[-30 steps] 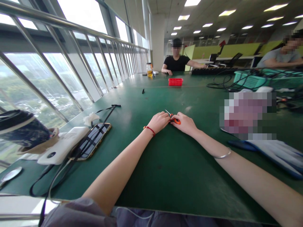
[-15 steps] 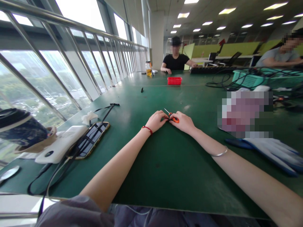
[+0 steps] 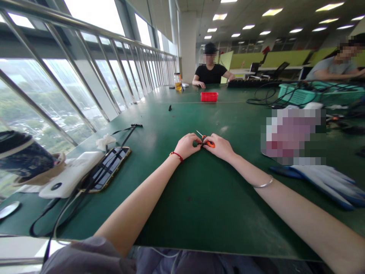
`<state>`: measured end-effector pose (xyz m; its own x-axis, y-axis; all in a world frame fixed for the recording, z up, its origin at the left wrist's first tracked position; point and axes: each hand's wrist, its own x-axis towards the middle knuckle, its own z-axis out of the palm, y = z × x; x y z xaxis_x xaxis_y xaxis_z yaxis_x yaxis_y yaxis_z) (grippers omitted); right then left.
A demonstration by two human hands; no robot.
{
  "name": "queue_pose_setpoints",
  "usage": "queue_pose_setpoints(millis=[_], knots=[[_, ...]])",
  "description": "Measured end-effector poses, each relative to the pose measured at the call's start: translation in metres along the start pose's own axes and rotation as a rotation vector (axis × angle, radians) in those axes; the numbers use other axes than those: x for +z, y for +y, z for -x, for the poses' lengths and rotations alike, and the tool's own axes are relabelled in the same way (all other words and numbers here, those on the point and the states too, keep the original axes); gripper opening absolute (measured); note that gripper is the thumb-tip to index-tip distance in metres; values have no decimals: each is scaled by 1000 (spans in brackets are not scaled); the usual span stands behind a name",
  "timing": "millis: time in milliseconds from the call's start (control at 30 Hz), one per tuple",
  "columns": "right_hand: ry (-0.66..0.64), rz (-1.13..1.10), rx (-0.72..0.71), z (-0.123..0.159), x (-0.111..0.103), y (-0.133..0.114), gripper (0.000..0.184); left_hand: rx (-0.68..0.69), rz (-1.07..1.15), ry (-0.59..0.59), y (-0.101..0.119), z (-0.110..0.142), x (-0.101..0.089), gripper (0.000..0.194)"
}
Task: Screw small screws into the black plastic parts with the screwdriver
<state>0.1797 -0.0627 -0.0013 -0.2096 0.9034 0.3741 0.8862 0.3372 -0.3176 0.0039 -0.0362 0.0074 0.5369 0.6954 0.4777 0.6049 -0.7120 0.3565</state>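
Note:
My right hand (image 3: pixel 219 146) is closed around an orange-handled tool (image 3: pixel 210 144) over the middle of the green table. The tool's thin metal tip points up and to the left; my fingers cover much of its body, so its exact kind is unclear. Thumb and fingertips of my left hand (image 3: pixel 186 145) pinch a small dark piece (image 3: pixel 202 145) right against the tool. That piece is too small and too covered to name. Both hands are close together, fingertips nearly meeting.
A phone (image 3: pixel 110 169) with cables, a white device (image 3: pixel 71 175) and a cup (image 3: pixel 24 156) are at left. Gloves (image 3: pixel 325 184) lie at right. Farther off are a red box (image 3: pixel 209 97), a teal basket (image 3: pixel 299 95) and two people. A metal railing (image 3: pixel 94 36) runs along the left.
The whole view has shifted slightly. Both hands keep the same hold on the tool and the small dark piece, with hardly any visible movement.

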Motion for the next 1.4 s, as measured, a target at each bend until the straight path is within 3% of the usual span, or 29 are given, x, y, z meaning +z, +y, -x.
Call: queue_pose_setpoints(millis=[133, 233, 333, 433, 567, 833, 1200, 1400], knots=[[86, -114, 8, 3, -2, 0, 20, -30, -31, -8, 2, 0, -1, 10], [260, -274, 62, 15, -13, -3, 21, -49, -34, -12, 3, 0, -1, 10], [470, -416, 127, 34, -29, -8, 10, -66, -37, -2, 3, 1, -1, 10], [563, -593, 130, 53, -39, -15, 11, -58, -51, 9, 4, 2, -1, 11], [540, -697, 128, 65, -38, -21, 12, -48, -76, 0, 4, 3, -2, 10], [469, -783, 82, 64, -36, -28, 7, -42, -109, -6, 5, 3, -2, 9], [433, -752, 113, 62, -35, -28, 11, -35, -130, -10, 5, 2, -2, 9], [504, -572, 129, 54, -41, -35, 26, -43, -119, -8, 5, 2, -2, 10]])
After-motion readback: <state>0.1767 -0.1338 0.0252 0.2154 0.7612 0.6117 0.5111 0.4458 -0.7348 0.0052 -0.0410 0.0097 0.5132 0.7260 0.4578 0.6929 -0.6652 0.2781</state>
